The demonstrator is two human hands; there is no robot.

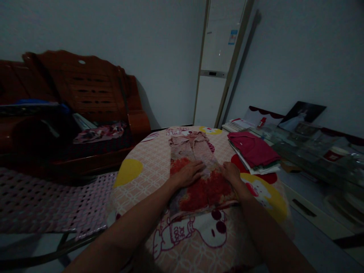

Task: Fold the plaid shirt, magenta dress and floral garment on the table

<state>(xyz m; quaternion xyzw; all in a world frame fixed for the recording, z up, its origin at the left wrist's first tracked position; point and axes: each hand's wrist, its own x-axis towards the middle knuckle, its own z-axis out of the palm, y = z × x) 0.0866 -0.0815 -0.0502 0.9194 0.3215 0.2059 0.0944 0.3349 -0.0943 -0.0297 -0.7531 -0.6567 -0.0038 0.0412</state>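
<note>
A thin garment (196,193), pale pinkish-grey with red patches, lies spread out on the cloth-covered round table (142,193). Its kind is hard to make out in the dim light. My left hand (191,172) rests flat on the middle of it, fingers stretched to the right. Against its right edge lies my right hand (231,172), fingers extended and pointing away from me. Neither hand grips the cloth. Beyond my right hand sits a stack of folded clothes (253,149), with a dark pink one on top.
A woven seat (54,201) stands left of the table, with a carved wooden sofa (85,91) behind it holding crumpled cloth (99,132). On the right is a glass-topped cabinet (307,151) with a paper cup (335,154) and a photo (303,113). A tall white air conditioner (213,94) fills the corner.
</note>
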